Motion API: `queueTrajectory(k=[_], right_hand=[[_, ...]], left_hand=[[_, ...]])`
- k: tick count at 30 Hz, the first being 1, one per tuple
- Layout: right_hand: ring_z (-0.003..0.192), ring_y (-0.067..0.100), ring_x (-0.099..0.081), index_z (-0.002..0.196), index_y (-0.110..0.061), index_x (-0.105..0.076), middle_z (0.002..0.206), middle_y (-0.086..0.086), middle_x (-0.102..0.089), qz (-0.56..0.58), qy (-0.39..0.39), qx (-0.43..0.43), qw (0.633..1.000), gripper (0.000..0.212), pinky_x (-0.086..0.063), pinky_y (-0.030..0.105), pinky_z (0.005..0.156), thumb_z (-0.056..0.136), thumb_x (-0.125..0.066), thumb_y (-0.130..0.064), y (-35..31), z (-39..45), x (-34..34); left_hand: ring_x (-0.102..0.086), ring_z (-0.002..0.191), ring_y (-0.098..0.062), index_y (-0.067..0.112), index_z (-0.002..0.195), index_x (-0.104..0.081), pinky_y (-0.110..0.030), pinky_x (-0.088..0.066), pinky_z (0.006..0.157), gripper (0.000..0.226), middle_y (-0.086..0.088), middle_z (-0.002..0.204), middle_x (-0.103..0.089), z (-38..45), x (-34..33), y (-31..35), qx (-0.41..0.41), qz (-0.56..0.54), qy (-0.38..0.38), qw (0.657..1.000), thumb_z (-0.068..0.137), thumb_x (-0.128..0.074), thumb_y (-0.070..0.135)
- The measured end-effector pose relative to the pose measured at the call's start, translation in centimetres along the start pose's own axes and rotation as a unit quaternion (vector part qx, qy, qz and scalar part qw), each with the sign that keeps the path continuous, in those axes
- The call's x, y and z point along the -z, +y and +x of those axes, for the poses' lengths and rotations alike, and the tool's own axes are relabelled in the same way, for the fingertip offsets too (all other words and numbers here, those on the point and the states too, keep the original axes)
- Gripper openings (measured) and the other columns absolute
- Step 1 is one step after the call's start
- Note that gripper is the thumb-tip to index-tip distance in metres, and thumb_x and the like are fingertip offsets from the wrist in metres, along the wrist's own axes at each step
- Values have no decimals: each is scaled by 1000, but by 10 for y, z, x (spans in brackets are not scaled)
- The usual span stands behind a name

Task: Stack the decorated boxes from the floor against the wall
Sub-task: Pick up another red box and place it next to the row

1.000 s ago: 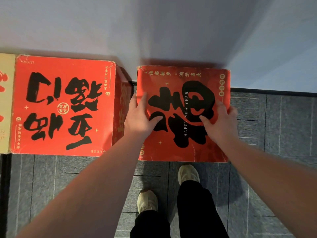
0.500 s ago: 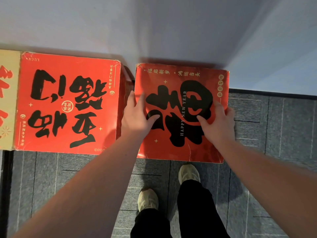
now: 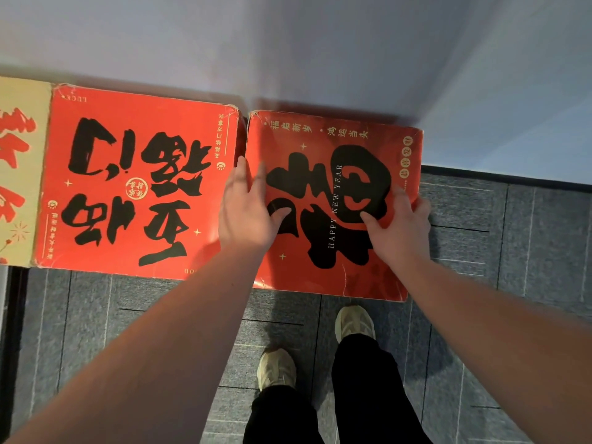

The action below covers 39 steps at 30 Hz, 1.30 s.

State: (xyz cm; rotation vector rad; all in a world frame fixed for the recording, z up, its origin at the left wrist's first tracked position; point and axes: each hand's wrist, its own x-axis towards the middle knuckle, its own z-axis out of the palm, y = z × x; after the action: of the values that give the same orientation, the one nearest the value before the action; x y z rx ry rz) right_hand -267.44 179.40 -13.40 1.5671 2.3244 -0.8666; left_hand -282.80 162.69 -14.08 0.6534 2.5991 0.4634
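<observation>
A red box with one large black character and "HAPPY NEW YEAR" [image 3: 320, 277] stands against the wall, its top facing me. My left hand [image 3: 248, 208] lies flat on its top near the left edge, fingers straight, thumb on the black print. At the box's right edge is my right hand [image 3: 398, 222], with the thumb on top and the fingers curled over the side. A larger red box with several black characters [image 3: 134, 187] stands directly to the left, its side almost touching the first box.
A beige box with red print [image 3: 19, 168] sits at the far left against the pale wall [image 3: 320, 43]. Grey carpet tiles [image 3: 512, 251] cover the floor on the right. My two feet in pale shoes [image 3: 354, 322] stand just in front of the box.
The box under my hands has slid left, closing most of the gap to the larger red box. Both hands kept their places on it.
</observation>
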Motion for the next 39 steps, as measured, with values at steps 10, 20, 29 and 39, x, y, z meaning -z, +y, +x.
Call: queueTrajectory(k=[10, 20, 29, 39], right_hand=[[136, 40, -30, 148, -32, -25, 154, 14, -16, -12, -2, 18, 1000, 72, -37, 49, 106, 88, -62, -45, -9, -3, -10], [137, 40, -29, 151, -35, -19, 156, 15, -15, -43, -19, 26, 999, 74, -36, 51, 106, 90, -57, -50, -5, 0, -10], [143, 38, -21, 150, -30, -19, 156, 15, -14, -94, -72, 36, 992, 74, -32, 55, 111, 90, -55, -51, -13, -10, 5], [134, 31, -35, 146, -18, -34, 144, 11, -38, -150, -141, 248, 947, 58, -38, 47, 106, 95, -50, -42, -94, -82, 0]], left_hand=[[-14, 145, -28, 20, 149, -28, -34, -15, 118, 78, -13, 158, -14, -3, 7, -11, 25, 21, 5, 999, 84, -67, 43], [-13, 145, -27, 22, 149, -27, -36, -16, 117, 78, -10, 159, -10, -11, 8, -20, 48, 31, -19, 998, 85, -65, 44], [-14, 144, -27, 20, 149, -26, -36, -15, 118, 76, -10, 157, -15, -34, 33, -16, 35, 50, -41, 997, 87, -57, 52], [-18, 143, -25, 22, 147, -30, -40, -25, 113, 70, -6, 158, -15, -100, 86, -49, 124, -4, -26, 992, 88, -58, 47]])
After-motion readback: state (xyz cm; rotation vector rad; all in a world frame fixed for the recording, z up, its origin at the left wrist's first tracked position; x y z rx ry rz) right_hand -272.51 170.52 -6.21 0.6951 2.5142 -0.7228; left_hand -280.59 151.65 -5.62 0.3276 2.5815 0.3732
